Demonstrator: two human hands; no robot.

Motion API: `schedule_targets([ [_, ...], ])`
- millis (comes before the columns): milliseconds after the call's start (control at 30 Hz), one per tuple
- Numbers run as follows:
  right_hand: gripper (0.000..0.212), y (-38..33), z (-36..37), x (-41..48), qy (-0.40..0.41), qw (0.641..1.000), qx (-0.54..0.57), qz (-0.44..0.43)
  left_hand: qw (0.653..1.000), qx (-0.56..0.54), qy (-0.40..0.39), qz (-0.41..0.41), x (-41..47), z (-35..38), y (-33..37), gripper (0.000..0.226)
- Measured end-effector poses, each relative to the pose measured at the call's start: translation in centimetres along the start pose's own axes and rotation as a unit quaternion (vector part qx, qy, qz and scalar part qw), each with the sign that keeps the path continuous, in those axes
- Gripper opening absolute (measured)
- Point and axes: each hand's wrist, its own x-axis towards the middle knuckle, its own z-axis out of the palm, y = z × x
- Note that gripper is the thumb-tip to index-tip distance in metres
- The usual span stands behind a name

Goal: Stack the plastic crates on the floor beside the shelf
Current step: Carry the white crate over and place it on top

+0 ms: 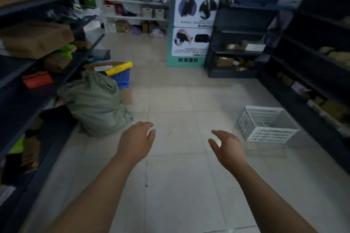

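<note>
While hands [181, 142] hang empty, white lattice crate [269, 126] upright.

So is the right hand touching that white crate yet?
Apart. The head view shows bare floor tile between the right hand and the white crate.

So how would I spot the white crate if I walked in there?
Look to the dark shelving along the right side of the aisle. On the tiled floor at its foot sits the white crate, empty, with slatted sides. Nothing else stands on that stretch of floor, and the only other crate, by the opposite shelves, is blue.
</note>
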Motion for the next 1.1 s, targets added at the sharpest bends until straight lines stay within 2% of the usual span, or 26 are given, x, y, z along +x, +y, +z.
schedule_targets([
  [133, 0.036, 4.2, -1.6, 3.2, 0.012, 0.998, 0.005, 0.063, 0.999, -0.015, -0.018, 0.047, 6.3, 3.7, 3.8, 0.033],
  [400, 0.037, 11.3, -4.0, 11.7, 0.053, 0.985, -0.031, 0.162, 0.989, -0.028, -0.055, 0.134, 19.6, 9.9, 10.4, 0.032],
  [667, 0.039, 16.4, -6.0, 19.7, 0.112, 0.954, -0.037, 0.276, 0.967, -0.026, -0.124, 0.219, 33.2, 15.2, 16.7, 0.034],
  [900, 0.04, 23.0, -7.6, 23.8, 0.127, 0.931, -0.042, 0.339, 0.944, -0.033, -0.179, 0.275, 40.3, 22.0, 23.5, 0.035],
  [1100, 0.04, 31.8, -10.0, 28.0, 0.129, 0.918, -0.06, 0.371, 0.931, -0.041, -0.204, 0.299, 45.7, 28.5, 31.1, 0.034],
])
